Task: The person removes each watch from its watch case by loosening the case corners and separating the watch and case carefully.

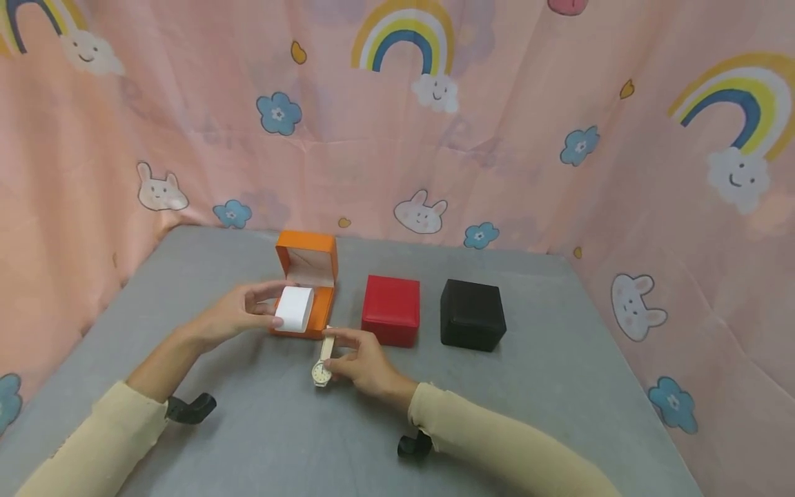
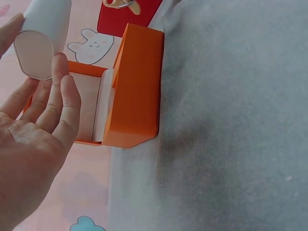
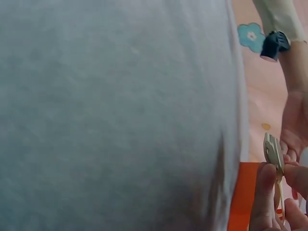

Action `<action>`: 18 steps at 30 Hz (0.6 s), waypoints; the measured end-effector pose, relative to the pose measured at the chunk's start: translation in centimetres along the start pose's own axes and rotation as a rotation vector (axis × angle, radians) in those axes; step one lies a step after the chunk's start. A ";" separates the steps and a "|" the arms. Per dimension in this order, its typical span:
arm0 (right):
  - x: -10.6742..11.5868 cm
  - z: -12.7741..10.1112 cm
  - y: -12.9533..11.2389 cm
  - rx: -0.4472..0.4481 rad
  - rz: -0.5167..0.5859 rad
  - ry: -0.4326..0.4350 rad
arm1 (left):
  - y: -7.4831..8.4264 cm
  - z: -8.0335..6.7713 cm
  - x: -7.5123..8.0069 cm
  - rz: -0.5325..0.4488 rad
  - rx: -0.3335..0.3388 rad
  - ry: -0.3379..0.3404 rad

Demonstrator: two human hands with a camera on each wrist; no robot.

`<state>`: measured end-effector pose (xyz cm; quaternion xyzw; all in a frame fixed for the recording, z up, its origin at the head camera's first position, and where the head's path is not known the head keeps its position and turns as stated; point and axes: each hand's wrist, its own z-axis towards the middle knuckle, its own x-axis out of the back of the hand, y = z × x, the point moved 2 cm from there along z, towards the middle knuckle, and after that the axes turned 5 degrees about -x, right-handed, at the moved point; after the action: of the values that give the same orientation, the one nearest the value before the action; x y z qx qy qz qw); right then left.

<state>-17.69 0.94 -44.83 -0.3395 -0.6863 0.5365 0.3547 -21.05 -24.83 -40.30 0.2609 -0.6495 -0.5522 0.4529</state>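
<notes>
The cream-strapped wristwatch with a round pale dial [image 1: 321, 373] could slip from me: I pinch it between thumb and fingers of my right hand [image 1: 368, 362], its dial end hanging free toward six o'clock, and a loosened pinch would let it drop. I cannot tell whether its strap is fastened; if it is, forcing it around anything wide could strain it. The smooth white rounded cushion [image 1: 294, 310] could also slide out, I judge, since my left hand [image 1: 246, 310] holds it only by thumb and fingertips at one end; squeezing too hard might dent it.

With twelve o'clock pointing away from me, the watch lies at the nine o'clock side of my right hand, at its fingertips, and toward four o'clock from my left hand. The cushion sits at eleven o'clock from the watch, apart from it.

Just behind the cushion stands the orange square box [image 1: 307, 240], its lid raised and pale lining showing; bringing the cushion down crooked could make it catch on the rim. Between one and two o'clock from the watch is the closed red leathery box [image 1: 390, 307], and beyond it, past two o'clock, the closed black leathery box [image 1: 473, 314]. All three boxes rest on the grey cloth-covered surface [image 1: 267, 442], before a pink printed curtain [image 1: 348, 159].
</notes>
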 end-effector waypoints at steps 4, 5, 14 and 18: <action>-0.3 -0.1 0.4 -0.040 -0.032 0.027 | -0.2 0.0 0.0 0.016 0.028 0.001; -0.3 -0.3 0.5 -0.051 -0.036 0.029 | -0.3 0.0 -0.1 0.015 0.033 0.000; -0.8 -0.3 1.2 -0.064 -0.056 0.040 | 0.1 -0.2 0.0 0.040 0.024 0.006; -1.1 -0.3 1.4 -0.076 -0.057 0.043 | 0.1 -0.2 0.1 0.042 0.032 0.002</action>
<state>-16.74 0.48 -46.30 -0.3445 -0.7079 0.4923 0.3713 -20.90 -24.96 -40.22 0.2550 -0.6631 -0.5318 0.4609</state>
